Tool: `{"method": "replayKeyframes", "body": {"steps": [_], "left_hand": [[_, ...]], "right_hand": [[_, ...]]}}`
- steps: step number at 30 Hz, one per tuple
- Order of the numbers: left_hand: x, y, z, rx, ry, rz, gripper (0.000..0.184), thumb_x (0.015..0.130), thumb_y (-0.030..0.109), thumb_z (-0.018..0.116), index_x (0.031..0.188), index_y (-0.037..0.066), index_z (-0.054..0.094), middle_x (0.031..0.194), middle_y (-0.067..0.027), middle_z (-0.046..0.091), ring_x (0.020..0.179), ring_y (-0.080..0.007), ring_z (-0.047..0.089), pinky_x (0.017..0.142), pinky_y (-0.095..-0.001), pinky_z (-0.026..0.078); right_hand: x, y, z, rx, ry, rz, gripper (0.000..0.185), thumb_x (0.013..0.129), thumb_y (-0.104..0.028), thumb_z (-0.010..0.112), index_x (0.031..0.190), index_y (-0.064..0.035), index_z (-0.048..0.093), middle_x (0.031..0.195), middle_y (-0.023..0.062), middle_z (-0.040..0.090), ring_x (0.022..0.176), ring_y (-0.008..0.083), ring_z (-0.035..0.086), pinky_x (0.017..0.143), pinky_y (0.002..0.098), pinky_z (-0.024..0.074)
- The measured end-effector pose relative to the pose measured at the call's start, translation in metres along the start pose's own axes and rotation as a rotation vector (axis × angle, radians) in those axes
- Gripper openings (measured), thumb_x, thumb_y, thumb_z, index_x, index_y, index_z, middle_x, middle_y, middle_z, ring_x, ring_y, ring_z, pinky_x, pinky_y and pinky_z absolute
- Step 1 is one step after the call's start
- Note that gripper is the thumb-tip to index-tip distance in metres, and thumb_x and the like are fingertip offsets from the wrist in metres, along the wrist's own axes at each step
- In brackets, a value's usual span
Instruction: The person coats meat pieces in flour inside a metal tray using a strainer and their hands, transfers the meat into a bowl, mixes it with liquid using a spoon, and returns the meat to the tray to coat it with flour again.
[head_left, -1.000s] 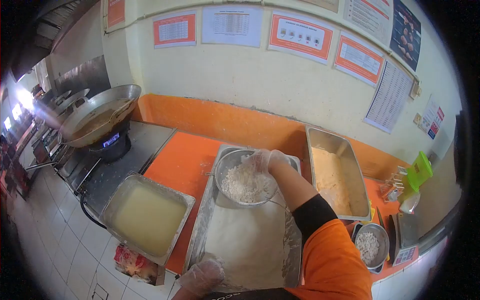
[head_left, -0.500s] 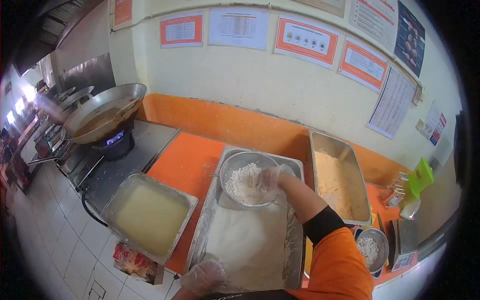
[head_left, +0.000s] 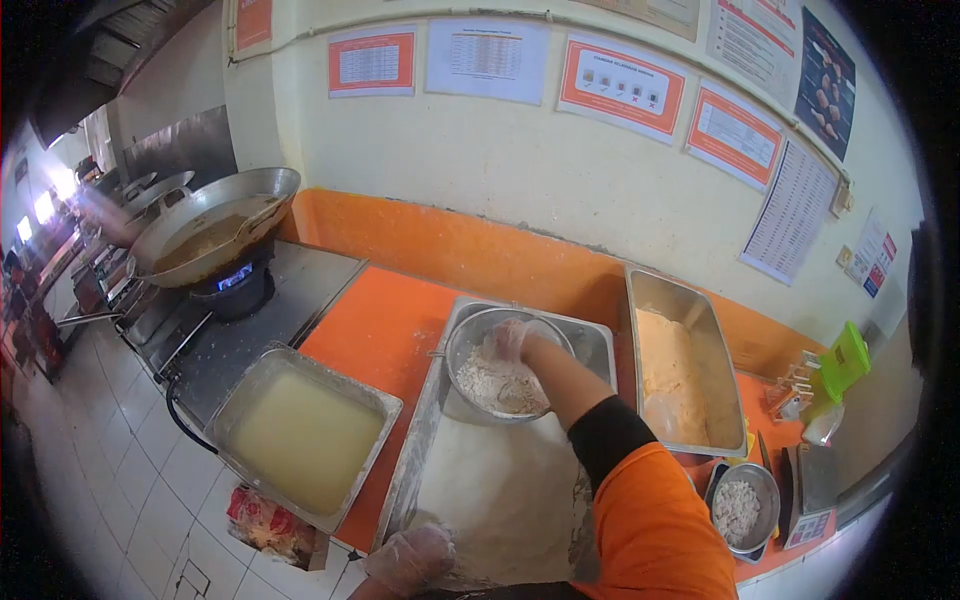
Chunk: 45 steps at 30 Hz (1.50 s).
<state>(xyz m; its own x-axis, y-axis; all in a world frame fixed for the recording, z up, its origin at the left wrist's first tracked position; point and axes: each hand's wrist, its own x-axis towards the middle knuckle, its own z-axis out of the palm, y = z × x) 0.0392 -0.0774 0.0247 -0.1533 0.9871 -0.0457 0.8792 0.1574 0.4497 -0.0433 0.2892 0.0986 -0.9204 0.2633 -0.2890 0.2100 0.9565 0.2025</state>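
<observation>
My right hand (head_left: 513,340), in a clear plastic glove, is inside a round metal sieve (head_left: 566,345), at its far side. Its fingers look loosely apart against pale, flour-coated crumbs (head_left: 495,388). The sieve sits over the far end of a deep metal tray (head_left: 598,352) of white flour (head_left: 490,480). At the tray's near left corner is my left hand (head_left: 412,556), also gloved and dusted with flour. How its fingers lie there is unclear.
A tray of pale yellowish liquid (head_left: 300,430) stands left, beside a wok (head_left: 215,225) over a lit burner. To the right are a tray of orange-tinted powder (head_left: 670,370), a bowl of white pieces (head_left: 738,512), a scale (head_left: 808,490) and a green container (head_left: 843,360).
My right hand has moved left and away from me within the sieve, and the crumbs now lie nearer its front. My left hand stays by the tray corner. The view has shifted slightly.
</observation>
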Motion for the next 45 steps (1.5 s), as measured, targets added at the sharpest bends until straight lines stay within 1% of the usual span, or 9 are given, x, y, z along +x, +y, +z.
{"method": "replayKeyframes", "body": {"steps": [9, 21, 25, 32, 36, 40, 41, 44, 45], "left_hand": [[-0.008, 0.004, -0.011, 0.398, 0.055, 0.269, 0.007, 0.068, 0.009, 0.051, 0.069, 0.005, 0.057, 0.065, -0.0069, 0.050, 0.063, -0.0198, 0.052, 0.054, -0.0332, 0.045], [-0.010, 0.009, -0.028, 0.465, 0.199, 0.350, 0.005, 0.068, 0.008, 0.052, 0.064, 0.007, 0.055, 0.066, -0.0049, 0.051, 0.061, -0.0177, 0.052, 0.049, -0.0302, 0.046], [-0.018, 0.026, -0.057, 0.758, 0.292, 0.255, 0.005, 0.068, 0.009, 0.052, 0.064, 0.007, 0.055, 0.067, -0.0068, 0.052, 0.062, -0.0196, 0.053, 0.051, -0.0314, 0.046], [-0.010, 0.011, -0.022, 0.326, 0.170, 0.181, 0.007, 0.067, 0.011, 0.052, 0.068, 0.007, 0.056, 0.073, -0.0077, 0.054, 0.067, -0.0209, 0.054, 0.056, -0.0320, 0.046], [-0.006, 0.013, -0.020, 0.279, 0.141, 0.139, 0.009, 0.067, 0.012, 0.052, 0.071, 0.007, 0.057, 0.076, -0.0078, 0.055, 0.070, -0.0213, 0.054, 0.059, -0.0321, 0.046], [-0.006, 0.012, -0.021, 0.267, 0.117, 0.099, 0.011, 0.067, 0.014, 0.052, 0.073, 0.007, 0.058, 0.080, -0.0079, 0.056, 0.073, -0.0217, 0.054, 0.062, -0.0322, 0.046], [-0.009, 0.009, -0.021, 0.264, 0.113, 0.087, 0.012, 0.067, 0.014, 0.052, 0.074, 0.007, 0.058, 0.081, -0.0079, 0.056, 0.074, -0.0218, 0.054, 0.063, -0.0323, 0.046], [-0.010, 0.014, -0.018, 0.242, 0.095, 0.080, 0.014, 0.066, 0.015, 0.052, 0.076, 0.007, 0.058, 0.084, -0.0080, 0.057, 0.076, -0.0221, 0.054, 0.065, -0.0324, 0.046], [-0.010, 0.015, -0.018, 0.230, 0.089, 0.066, 0.015, 0.066, 0.015, 0.052, 0.076, 0.007, 0.058, 0.085, -0.0080, 0.057, 0.077, -0.0222, 0.054, 0.065, -0.0324, 0.046]], "right_hand": [[-0.044, -0.006, 0.037, -0.066, -0.020, -0.067, 0.035, 0.074, -0.037, 0.050, 0.089, -0.0078, 0.062, 0.095, 0.0107, 0.060, 0.083, 0.0262, 0.059, 0.071, 0.0385, 0.0470], [-0.141, 0.113, -0.021, 1.027, 0.223, 0.217, 0.023, 0.071, -0.031, 0.058, 0.088, -0.0153, 0.059, 0.088, 0.0009, 0.058, 0.080, 0.0181, 0.056, 0.071, 0.0291, 0.0464], [-0.239, 0.148, -0.005, 0.126, 0.420, 0.025, 0.017, 0.073, -0.029, 0.058, 0.084, -0.0153, 0.060, 0.080, 0.0013, 0.057, 0.074, 0.0166, 0.055, 0.068, 0.0300, 0.0470], [-0.468, 0.237, 0.163, -0.100, -0.335, 0.854, 0.031, 0.075, -0.042, 0.053, 0.088, -0.0156, 0.062, 0.090, 0.0017, 0.061, 0.082, 0.0190, 0.058, 0.072, 0.0314, 0.0473], [-0.497, 0.148, 0.093, 0.146, -0.654, 1.272, 0.036, 0.072, -0.043, 0.053, 0.098, -0.0201, 0.061, 0.105, -0.0028, 0.058, 0.098, 0.0187, 0.055, 0.080, 0.0323, 0.0457], [-0.518, 0.152, 0.120, 0.192, -0.559, 1.370, 0.035, 0.071, -0.038, 0.054, 0.102, -0.0216, 0.060, 0.109, -0.0024, 0.057, 0.103, 0.0177, 0.052, 0.082, 0.0321, 0.0443], [-0.523, 0.166, 0.140, 0.167, -0.344, 1.528, 0.031, 0.076, -0.032, 0.050, 0.101, -0.0181, 0.061, 0.105, 0.0021, 0.059, 0.098, 0.0192, 0.055, 0.079, 0.0316, 0.0454], [-0.487, 0.202, 0.150, -0.099, 0.049, 1.297, 0.021, 0.077, -0.018, 0.049, 0.092, -0.0115, 0.063, 0.093, 0.0081, 0.061, 0.087, 0.0196, 0.058, 0.073, 0.0293, 0.0466], [-0.459, 0.199, 0.141, 0.101, 0.387, 1.111, 0.019, 0.076, -0.014, 0.050, 0.090, -0.0096, 0.062, 0.087, 0.0081, 0.060, 0.082, 0.0184, 0.058, 0.070, 0.0282, 0.0465]]}}
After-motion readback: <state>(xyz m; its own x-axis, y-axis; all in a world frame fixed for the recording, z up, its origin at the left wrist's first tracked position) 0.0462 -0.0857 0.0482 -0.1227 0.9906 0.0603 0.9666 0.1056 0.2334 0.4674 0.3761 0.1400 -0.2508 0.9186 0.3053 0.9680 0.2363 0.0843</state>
